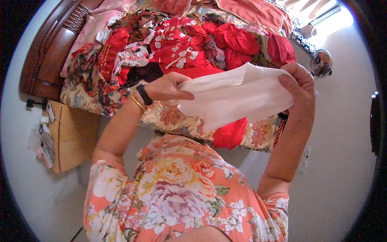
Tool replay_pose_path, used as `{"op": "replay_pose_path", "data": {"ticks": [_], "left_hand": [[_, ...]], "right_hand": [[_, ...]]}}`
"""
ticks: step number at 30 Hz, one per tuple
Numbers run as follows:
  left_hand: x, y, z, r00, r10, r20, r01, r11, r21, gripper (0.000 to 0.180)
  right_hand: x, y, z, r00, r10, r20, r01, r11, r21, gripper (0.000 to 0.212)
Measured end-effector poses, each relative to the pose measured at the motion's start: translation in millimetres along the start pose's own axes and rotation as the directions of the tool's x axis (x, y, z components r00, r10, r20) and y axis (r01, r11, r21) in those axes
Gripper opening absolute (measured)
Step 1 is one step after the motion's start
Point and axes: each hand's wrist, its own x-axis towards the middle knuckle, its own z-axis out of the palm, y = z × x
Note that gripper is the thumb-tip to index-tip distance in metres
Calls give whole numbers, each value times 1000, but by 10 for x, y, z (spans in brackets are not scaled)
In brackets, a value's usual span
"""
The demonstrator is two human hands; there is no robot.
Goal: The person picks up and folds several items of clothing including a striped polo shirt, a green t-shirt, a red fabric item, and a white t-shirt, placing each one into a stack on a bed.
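Note:
Stretched between my two hands is a white cloth, partly folded over on itself, with its lower edge hanging loose. My left hand pinches its left end between thumb and fingers. At the other end my right hand grips a corner, the fingers curled behind the fabric. Behind and below the cloth lies a red garment, draped over the bed's near edge. What kind of garment the white cloth is, I cannot tell.
A heap of red and patterned clothes covers the bed, which has a flowered cover. The dark wooden headboard stands at the left, by a light wooden cabinet. A small round fan-like object is at the right wall.

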Motion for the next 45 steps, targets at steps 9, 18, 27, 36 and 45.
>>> {"op": "replay_pose_path", "data": {"ticks": [9,18,27,36,45], "left_hand": [[-238,406,-354,870,413,-269,-194,789,583,23],[-413,844,-290,840,204,-503,-224,974,22,26],[-504,1152,-405,637,629,-445,-120,651,749,21],[-518,821,-435,811,467,-353,-252,823,510,20],[-626,719,-372,786,441,-433,-305,886,349,21]], "right_hand": [[30,-5,-183,973,-88,-212,84,996,-28,9],[87,-44,-139,966,-156,-206,156,988,-15,10],[143,-119,-40,995,-56,-85,40,983,-181,13],[63,-583,164,889,-376,-260,205,836,-508,26],[103,-807,259,868,-465,-175,314,786,-532,12]]}}
